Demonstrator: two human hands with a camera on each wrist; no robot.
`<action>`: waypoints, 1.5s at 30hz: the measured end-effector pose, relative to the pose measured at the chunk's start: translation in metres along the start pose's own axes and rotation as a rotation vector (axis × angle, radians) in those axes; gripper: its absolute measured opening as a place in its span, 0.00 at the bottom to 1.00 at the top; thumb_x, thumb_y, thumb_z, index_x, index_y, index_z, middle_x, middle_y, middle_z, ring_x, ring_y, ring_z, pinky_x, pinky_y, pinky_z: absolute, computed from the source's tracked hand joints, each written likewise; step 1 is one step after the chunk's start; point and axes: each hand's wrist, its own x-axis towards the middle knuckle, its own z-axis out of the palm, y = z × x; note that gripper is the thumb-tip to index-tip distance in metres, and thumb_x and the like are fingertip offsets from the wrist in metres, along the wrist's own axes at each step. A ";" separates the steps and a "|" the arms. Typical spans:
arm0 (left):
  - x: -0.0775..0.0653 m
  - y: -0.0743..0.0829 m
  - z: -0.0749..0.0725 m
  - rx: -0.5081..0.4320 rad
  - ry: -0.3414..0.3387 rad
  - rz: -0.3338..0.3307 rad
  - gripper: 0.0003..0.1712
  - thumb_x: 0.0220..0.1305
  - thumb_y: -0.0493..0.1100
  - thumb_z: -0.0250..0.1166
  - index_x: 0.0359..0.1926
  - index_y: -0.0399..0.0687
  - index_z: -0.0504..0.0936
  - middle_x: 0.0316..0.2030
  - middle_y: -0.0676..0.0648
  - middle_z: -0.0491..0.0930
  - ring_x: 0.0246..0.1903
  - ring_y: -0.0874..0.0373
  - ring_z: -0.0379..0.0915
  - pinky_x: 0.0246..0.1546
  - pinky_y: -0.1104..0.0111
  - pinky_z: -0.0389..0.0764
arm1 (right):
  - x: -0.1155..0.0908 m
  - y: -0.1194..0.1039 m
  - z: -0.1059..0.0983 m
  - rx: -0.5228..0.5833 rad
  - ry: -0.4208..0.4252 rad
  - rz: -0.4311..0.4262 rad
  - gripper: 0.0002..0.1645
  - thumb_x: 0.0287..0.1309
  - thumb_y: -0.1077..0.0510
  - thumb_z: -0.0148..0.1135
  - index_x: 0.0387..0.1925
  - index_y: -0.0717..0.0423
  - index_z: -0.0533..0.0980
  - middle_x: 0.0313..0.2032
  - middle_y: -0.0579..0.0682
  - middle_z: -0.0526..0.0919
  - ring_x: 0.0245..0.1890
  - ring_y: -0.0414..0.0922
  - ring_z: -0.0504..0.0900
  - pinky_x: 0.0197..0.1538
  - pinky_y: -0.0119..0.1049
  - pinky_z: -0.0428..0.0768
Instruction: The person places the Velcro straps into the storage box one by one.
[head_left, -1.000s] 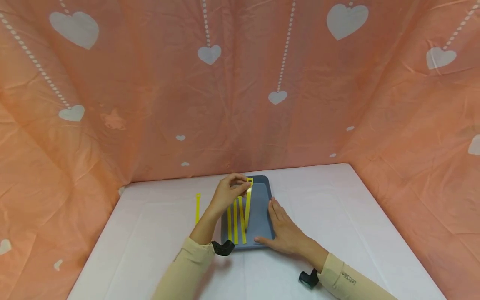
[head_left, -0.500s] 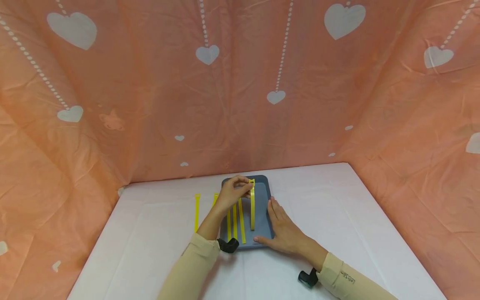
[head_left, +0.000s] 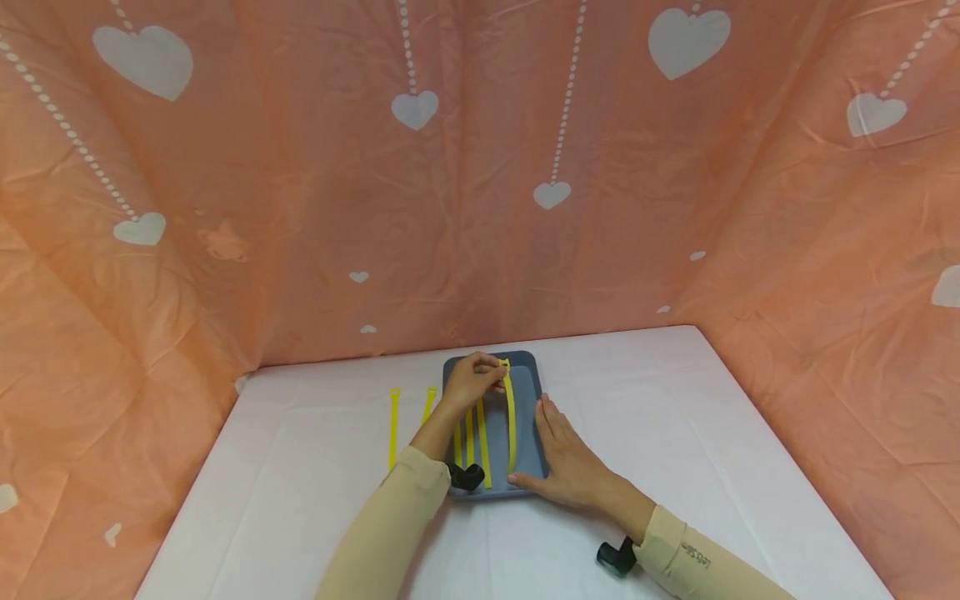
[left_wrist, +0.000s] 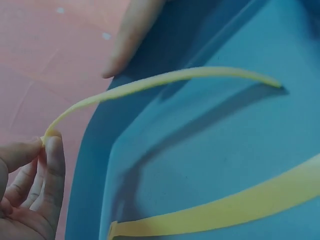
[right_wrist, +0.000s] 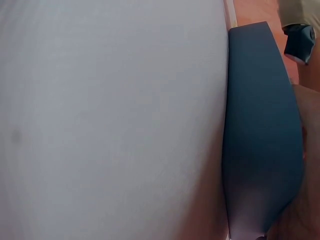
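Observation:
In the head view my left hand [head_left: 472, 379] pinches the slotted end of a yellow cable strap [head_left: 512, 425] over the far part of a grey-blue tray [head_left: 528, 417]. In the left wrist view the thumb and fingertips hold that strap [left_wrist: 190, 74] by one end. It arches over the tray floor, its free tip right at the surface. Several more yellow straps [head_left: 483, 442] lie lengthwise in the tray's left half, partly hidden by the left arm. My right hand [head_left: 573, 467] rests with straight fingers along the tray's right rim, thumb at the near edge.
Two other yellow straps, one farther left [head_left: 393, 429] and one nearer the tray [head_left: 430, 402], lie on the white tabletop [head_left: 300, 500]. A pink curtain [head_left: 465, 233] with white hearts hangs behind the table. Each wrist wears a black camera [head_left: 617, 557].
My left hand has shifted slightly right with the strap, whose lower end has swung right and come down toward the tray's near end. The right hand has stayed at the rim.

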 end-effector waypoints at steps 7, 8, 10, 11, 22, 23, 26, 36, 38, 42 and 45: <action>0.008 -0.004 0.005 0.048 0.017 -0.048 0.15 0.77 0.42 0.69 0.55 0.36 0.83 0.42 0.39 0.90 0.42 0.42 0.91 0.47 0.50 0.86 | 0.001 0.000 0.000 0.012 -0.003 0.003 0.78 0.63 0.20 0.62 0.84 0.71 0.40 0.85 0.67 0.35 0.86 0.60 0.39 0.84 0.56 0.50; 0.009 -0.005 0.005 0.043 0.018 -0.055 0.15 0.76 0.41 0.69 0.55 0.36 0.83 0.42 0.39 0.90 0.42 0.42 0.91 0.49 0.51 0.87 | 0.001 0.000 0.000 0.012 -0.005 0.003 0.78 0.63 0.20 0.62 0.84 0.71 0.40 0.85 0.67 0.35 0.86 0.59 0.39 0.84 0.56 0.50; 0.011 -0.006 0.006 0.024 0.020 -0.071 0.15 0.76 0.40 0.69 0.56 0.34 0.82 0.43 0.38 0.90 0.41 0.43 0.92 0.51 0.52 0.88 | 0.001 0.000 0.000 0.010 -0.005 0.005 0.78 0.63 0.20 0.62 0.84 0.71 0.40 0.85 0.67 0.36 0.86 0.59 0.39 0.84 0.56 0.50; 0.012 -0.006 0.006 0.014 0.025 -0.079 0.15 0.76 0.40 0.69 0.56 0.34 0.82 0.43 0.37 0.90 0.40 0.44 0.92 0.52 0.53 0.89 | 0.001 0.001 0.000 0.004 -0.006 0.006 0.78 0.63 0.20 0.62 0.84 0.71 0.40 0.85 0.67 0.36 0.86 0.59 0.40 0.84 0.56 0.50; 0.018 -0.011 0.017 0.030 0.034 -0.099 0.11 0.73 0.35 0.70 0.51 0.31 0.83 0.41 0.35 0.90 0.33 0.49 0.91 0.40 0.60 0.92 | 0.000 0.001 0.001 0.003 -0.005 0.002 0.77 0.64 0.20 0.61 0.84 0.71 0.40 0.85 0.67 0.37 0.86 0.60 0.40 0.84 0.56 0.51; 0.018 -0.011 0.019 0.040 0.029 -0.102 0.11 0.73 0.34 0.71 0.51 0.31 0.83 0.40 0.35 0.90 0.33 0.51 0.91 0.40 0.61 0.92 | 0.000 0.001 0.001 0.001 -0.004 0.000 0.77 0.64 0.20 0.61 0.84 0.72 0.40 0.85 0.67 0.37 0.86 0.60 0.40 0.84 0.56 0.51; 0.019 -0.014 0.024 0.074 0.025 -0.104 0.10 0.71 0.34 0.72 0.49 0.31 0.84 0.39 0.36 0.91 0.30 0.55 0.90 0.37 0.64 0.91 | 0.000 0.001 0.001 -0.007 -0.001 0.000 0.77 0.64 0.20 0.61 0.84 0.72 0.41 0.85 0.67 0.37 0.86 0.60 0.40 0.84 0.56 0.51; 0.021 -0.026 0.035 0.105 0.010 -0.091 0.08 0.68 0.30 0.73 0.45 0.29 0.84 0.37 0.35 0.90 0.30 0.53 0.89 0.34 0.65 0.91 | 0.000 0.002 0.001 0.006 -0.004 0.000 0.76 0.65 0.20 0.61 0.84 0.71 0.40 0.85 0.66 0.37 0.86 0.59 0.40 0.84 0.56 0.51; 0.021 -0.028 0.036 0.096 0.007 -0.088 0.09 0.68 0.30 0.73 0.45 0.28 0.84 0.38 0.33 0.90 0.30 0.52 0.89 0.34 0.65 0.91 | 0.000 0.002 0.002 0.010 -0.008 0.002 0.76 0.65 0.20 0.60 0.84 0.70 0.39 0.85 0.66 0.36 0.86 0.59 0.40 0.84 0.56 0.51; 0.021 -0.028 0.037 0.118 0.004 -0.085 0.09 0.69 0.30 0.72 0.46 0.27 0.84 0.38 0.33 0.90 0.31 0.52 0.89 0.35 0.66 0.91 | 0.000 0.003 0.002 0.006 -0.006 -0.002 0.76 0.65 0.20 0.60 0.84 0.70 0.39 0.85 0.66 0.36 0.86 0.59 0.40 0.84 0.56 0.52; 0.021 -0.027 0.037 0.138 0.004 -0.097 0.10 0.70 0.31 0.72 0.47 0.28 0.85 0.39 0.34 0.90 0.31 0.53 0.89 0.36 0.66 0.90 | 0.001 0.003 0.002 0.001 -0.002 -0.008 0.76 0.65 0.20 0.60 0.84 0.70 0.39 0.85 0.66 0.37 0.86 0.59 0.41 0.84 0.56 0.53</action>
